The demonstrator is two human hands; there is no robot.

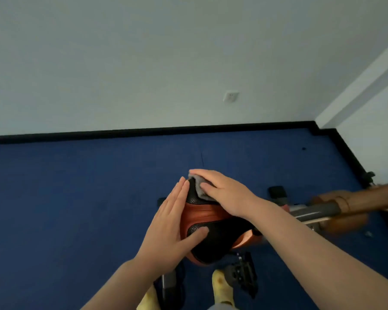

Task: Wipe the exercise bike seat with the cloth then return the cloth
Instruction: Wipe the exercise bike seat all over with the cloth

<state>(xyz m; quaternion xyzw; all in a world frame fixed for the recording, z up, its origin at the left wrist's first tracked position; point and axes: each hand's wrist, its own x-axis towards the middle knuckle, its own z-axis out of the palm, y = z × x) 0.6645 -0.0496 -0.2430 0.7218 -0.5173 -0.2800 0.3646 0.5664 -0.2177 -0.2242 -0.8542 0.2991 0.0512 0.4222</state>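
Right hand [227,194] lay flat, pressing grey cloth [201,187] onto seat [213,233]; left hand [169,227], open-palmed, braced seat's side.

The seat [213,229] lies between the two hands. The left hand [173,227] rests flat against the seat's left side, thumb on top of it. The right hand [224,193] lies on the seat's far end, pressing the cloth [199,186] beneath its fingers; the cloth sits just beyond the left hand's fingertips. To the right of the right hand, the bike's frame bar [311,210] runs away rightward. Below both hands, nearer the person, a pedal [242,274] hangs under the seat, with a foot [222,287] just left of it. The floor [76,186] spreads behind the hands to the wall [143,63], where a socket [231,96] sits beyond the right hand.
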